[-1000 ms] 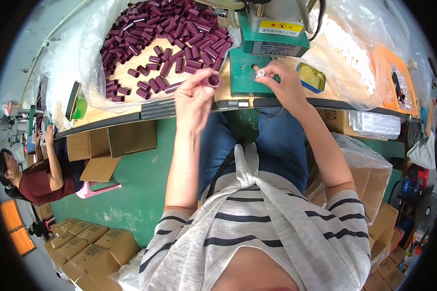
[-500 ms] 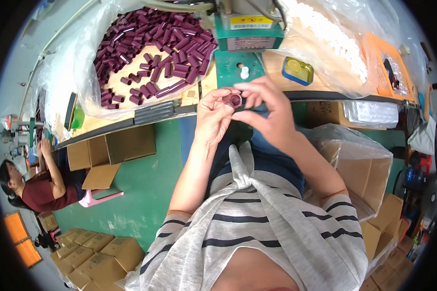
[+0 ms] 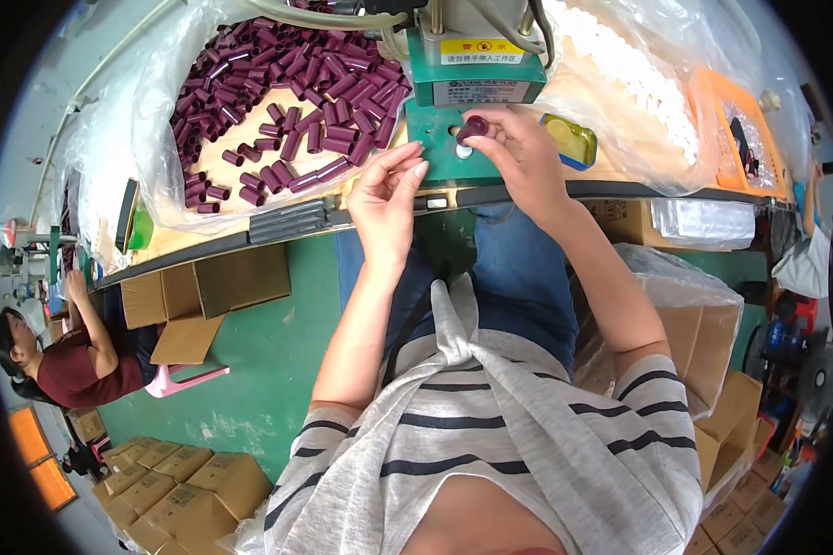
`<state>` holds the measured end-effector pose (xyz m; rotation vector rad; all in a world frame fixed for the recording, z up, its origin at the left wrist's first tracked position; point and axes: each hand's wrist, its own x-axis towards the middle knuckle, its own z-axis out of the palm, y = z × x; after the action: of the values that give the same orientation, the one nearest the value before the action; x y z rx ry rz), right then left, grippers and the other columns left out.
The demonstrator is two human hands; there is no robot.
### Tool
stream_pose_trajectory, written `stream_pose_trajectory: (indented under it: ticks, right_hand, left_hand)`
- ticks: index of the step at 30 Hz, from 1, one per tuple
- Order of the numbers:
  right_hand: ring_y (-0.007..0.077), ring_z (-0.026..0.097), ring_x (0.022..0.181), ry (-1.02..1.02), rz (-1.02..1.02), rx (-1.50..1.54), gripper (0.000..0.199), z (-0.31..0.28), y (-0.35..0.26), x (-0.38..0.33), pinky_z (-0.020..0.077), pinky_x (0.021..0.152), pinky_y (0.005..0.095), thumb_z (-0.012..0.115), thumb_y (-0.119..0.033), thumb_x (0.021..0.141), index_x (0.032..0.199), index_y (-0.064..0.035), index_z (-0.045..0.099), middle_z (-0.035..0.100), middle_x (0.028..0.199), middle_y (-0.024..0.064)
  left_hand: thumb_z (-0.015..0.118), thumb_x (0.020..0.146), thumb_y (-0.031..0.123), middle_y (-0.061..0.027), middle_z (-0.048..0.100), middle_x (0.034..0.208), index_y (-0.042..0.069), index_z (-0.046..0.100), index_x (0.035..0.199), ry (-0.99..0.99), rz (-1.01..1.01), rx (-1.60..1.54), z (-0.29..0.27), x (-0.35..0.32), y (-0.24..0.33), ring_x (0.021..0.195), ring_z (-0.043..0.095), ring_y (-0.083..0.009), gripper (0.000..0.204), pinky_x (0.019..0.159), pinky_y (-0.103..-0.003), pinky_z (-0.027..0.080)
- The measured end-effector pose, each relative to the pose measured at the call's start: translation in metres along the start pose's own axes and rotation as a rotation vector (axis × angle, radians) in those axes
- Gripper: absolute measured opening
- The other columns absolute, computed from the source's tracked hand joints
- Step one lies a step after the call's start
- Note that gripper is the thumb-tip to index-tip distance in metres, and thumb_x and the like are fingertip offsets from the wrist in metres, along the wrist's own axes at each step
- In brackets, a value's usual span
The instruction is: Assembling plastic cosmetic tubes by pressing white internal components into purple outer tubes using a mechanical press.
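Observation:
My right hand grips a short dark maroon tube between thumb and fingers. The tube is at a white peg on the green base plate of a bench press; whether it sits on the peg or just above it, I cannot tell. To the left, my left hand hovers at the table's front edge, thumb and forefinger apart, nothing in them. Above the plate hangs the green press head with labels on it.
Many loose maroon tubes lie on plastic sheeting at the left. A blue-rimmed tin of yellowish stuff, a heap of small white parts and an orange basket are at the right. Another person sits far left.
The maroon tube has gone from my left hand to my right, which carried it forward to the white peg. My left hand has drawn aside to the left and opened.

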<state>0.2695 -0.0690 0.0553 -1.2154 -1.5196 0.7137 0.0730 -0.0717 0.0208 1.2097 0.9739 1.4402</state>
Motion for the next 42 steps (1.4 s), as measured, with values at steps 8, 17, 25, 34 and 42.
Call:
stream_pose_trajectory:
  ticks: [8,17,25,34,42]
  right_hand:
    - [0.0238,0.065,0.082,-0.149,-0.047,-0.119,0.027,0.000,0.014,0.002,0.0513,0.074,0.0341,0.070,-0.009,0.093,0.119,-0.0027,0.067,0.064,0.100,0.0128]
    - [0.0310,0.064,0.087,-0.190,-0.078,-0.117,0.025,-0.005,0.012,0.008,0.0518,0.078,0.0365,0.065,-0.003,0.093,0.117,0.0007,0.066,0.065,0.101,0.0152]
    - [0.0278,0.062,0.084,-0.328,-0.111,-0.102,0.025,-0.019,0.016,0.021,0.0510,0.078,0.0370,0.065,-0.003,0.093,0.118,0.0009,0.065,0.067,0.101,0.0143]
    - [0.0159,0.066,0.083,-0.273,-0.106,-0.019,0.026,-0.018,0.020,0.021,0.0535,0.078,0.0312,0.070,-0.006,0.093,0.117,0.0031,0.069,0.073,0.093,0.0114]
    - [0.0143,0.064,0.079,-0.309,-0.082,-0.022,0.024,-0.016,0.024,0.024,0.0530,0.073,0.0305,0.073,-0.009,0.092,0.114,0.0023,0.071,0.071,0.087,0.0101]
  left_hand:
    - [0.076,0.085,-0.008,-0.0090,0.070,0.118,0.001,0.073,0.123,-0.133,0.139,0.263,0.017,0.016,-0.003,0.102,0.065,-0.0150,0.038,0.087,-0.027,0.053]
    - [0.078,0.088,-0.002,-0.0073,0.069,0.115,0.000,0.071,0.128,-0.205,0.136,0.347,0.029,0.025,-0.008,0.097,0.063,-0.0117,0.041,0.085,-0.025,0.052]
    - [0.079,0.088,0.000,-0.0076,0.070,0.113,-0.001,0.069,0.130,-0.188,0.161,0.373,0.036,0.023,-0.012,0.093,0.063,-0.0119,0.043,0.085,-0.026,0.053]
    - [0.085,0.077,-0.002,-0.0109,0.072,0.110,0.002,0.069,0.131,-0.189,0.180,0.484,0.043,0.022,-0.006,0.090,0.066,-0.0183,0.056,0.085,-0.031,0.056]
    - [0.076,0.084,-0.009,-0.0077,0.073,0.103,0.005,0.069,0.133,-0.189,0.237,0.558,0.035,0.028,-0.015,0.088,0.069,-0.0130,0.052,0.083,-0.028,0.056]
